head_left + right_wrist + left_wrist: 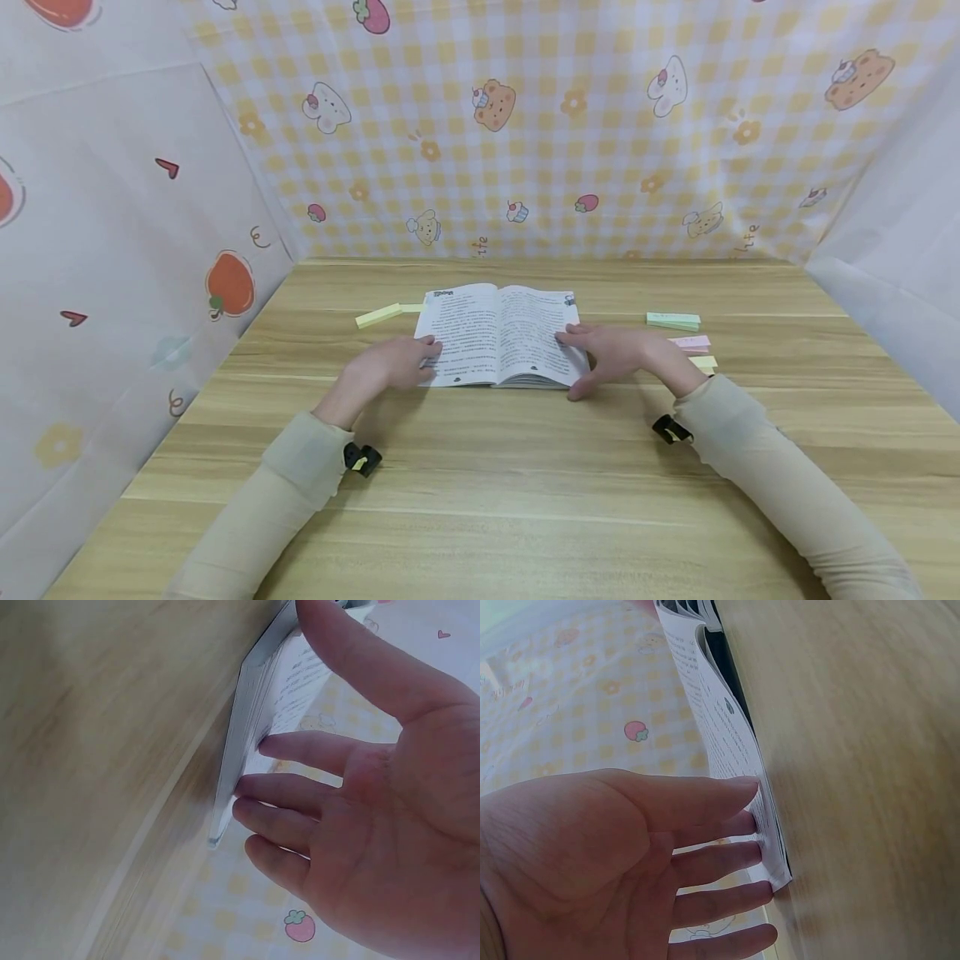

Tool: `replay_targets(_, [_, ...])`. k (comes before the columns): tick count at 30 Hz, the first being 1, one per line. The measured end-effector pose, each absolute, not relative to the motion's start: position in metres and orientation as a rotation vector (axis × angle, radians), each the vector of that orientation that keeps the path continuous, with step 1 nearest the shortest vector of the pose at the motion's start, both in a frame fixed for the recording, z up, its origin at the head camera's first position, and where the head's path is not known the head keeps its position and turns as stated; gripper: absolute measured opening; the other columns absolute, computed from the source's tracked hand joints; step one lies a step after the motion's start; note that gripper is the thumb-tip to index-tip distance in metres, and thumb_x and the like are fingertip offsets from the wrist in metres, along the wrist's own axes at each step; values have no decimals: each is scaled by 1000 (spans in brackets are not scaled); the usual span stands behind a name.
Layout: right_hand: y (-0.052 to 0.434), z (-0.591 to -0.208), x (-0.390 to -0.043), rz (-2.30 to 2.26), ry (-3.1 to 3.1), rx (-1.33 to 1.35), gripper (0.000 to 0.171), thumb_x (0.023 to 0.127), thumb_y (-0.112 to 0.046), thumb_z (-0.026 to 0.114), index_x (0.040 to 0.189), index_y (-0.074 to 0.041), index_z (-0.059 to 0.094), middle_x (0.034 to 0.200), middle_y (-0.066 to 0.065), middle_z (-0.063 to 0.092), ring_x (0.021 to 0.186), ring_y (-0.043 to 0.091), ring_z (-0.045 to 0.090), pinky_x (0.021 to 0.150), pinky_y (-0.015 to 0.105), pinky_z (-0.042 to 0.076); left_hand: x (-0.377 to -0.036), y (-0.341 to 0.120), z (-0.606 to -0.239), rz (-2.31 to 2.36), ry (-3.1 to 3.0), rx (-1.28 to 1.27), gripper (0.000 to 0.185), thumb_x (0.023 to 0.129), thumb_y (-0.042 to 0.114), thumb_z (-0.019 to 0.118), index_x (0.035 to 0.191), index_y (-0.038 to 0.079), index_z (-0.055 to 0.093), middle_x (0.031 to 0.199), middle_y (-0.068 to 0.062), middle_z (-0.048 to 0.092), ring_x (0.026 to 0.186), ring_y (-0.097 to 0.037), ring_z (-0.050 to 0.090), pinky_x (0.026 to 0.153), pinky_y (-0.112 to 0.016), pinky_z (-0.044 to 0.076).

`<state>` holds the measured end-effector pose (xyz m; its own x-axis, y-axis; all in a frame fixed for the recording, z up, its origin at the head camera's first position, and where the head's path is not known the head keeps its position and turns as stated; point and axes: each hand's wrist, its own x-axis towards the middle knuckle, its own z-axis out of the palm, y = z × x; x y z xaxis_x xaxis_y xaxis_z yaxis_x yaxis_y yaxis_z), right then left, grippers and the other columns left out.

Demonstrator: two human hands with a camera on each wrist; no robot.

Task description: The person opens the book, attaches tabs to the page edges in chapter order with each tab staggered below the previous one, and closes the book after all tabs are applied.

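While touching the book with fingers of left hand and right hand spread apart, press lightly just beneath them.

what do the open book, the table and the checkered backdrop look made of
Open book: matte paper, being thin-leaved, gently curving and covered in print.
Table: wood or wood-look laminate, smooth with a faint sheen; the streaky grain fits either.
Checkered backdrop: probably thin printed fabric, matte, judging by its slight ripples.
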<state>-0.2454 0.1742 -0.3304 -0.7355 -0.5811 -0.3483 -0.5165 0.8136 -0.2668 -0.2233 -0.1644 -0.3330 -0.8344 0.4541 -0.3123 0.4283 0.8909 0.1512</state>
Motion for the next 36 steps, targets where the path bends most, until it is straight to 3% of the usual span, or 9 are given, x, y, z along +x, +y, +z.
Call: replay_targets(36, [161,-341,-244,-314,2610,-964,103,87,-59,71,158,1,25,161,27,24,146,45,28,118,55,25,-224,-164,-334,104,2717,681,54,102,18,55,152,-1,41,159,-25,30,143,-44,34,117,-51,28])
